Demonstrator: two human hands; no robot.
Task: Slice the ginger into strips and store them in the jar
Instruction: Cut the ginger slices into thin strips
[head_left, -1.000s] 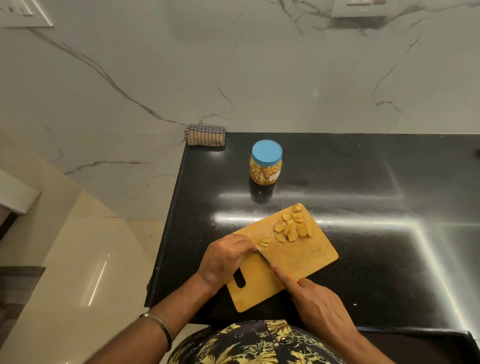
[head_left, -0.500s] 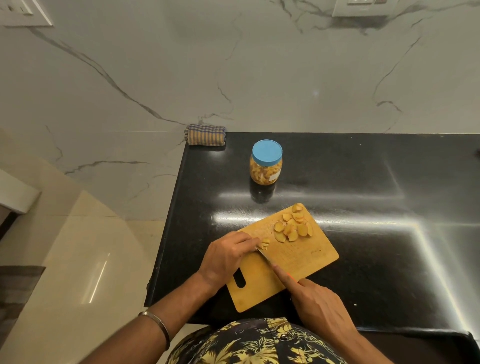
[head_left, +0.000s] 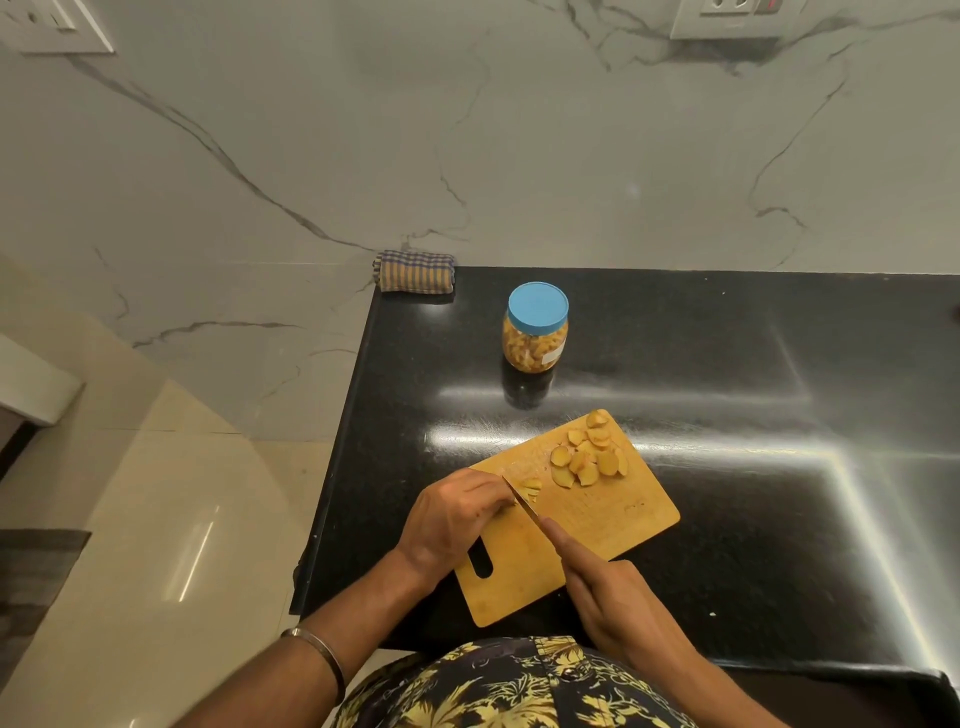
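slicing under way: left hand (head_left: 457, 519) pins a ginger piece (head_left: 530, 488) on the cutting board (head_left: 613, 519), right hand (head_left: 618, 603) grips the knife (head_left: 522, 501), uncut rounds (head_left: 589, 457) remain, jar (head_left: 535, 327) capped, part-filled.

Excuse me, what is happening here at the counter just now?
A person is cutting ginger on a wooden cutting board. The right hand holds a knife, its blade down at a small ginger piece that the left hand steadies. A pile of ginger slices waits at the board's far end. The jar, lid on, stands behind on the black counter.
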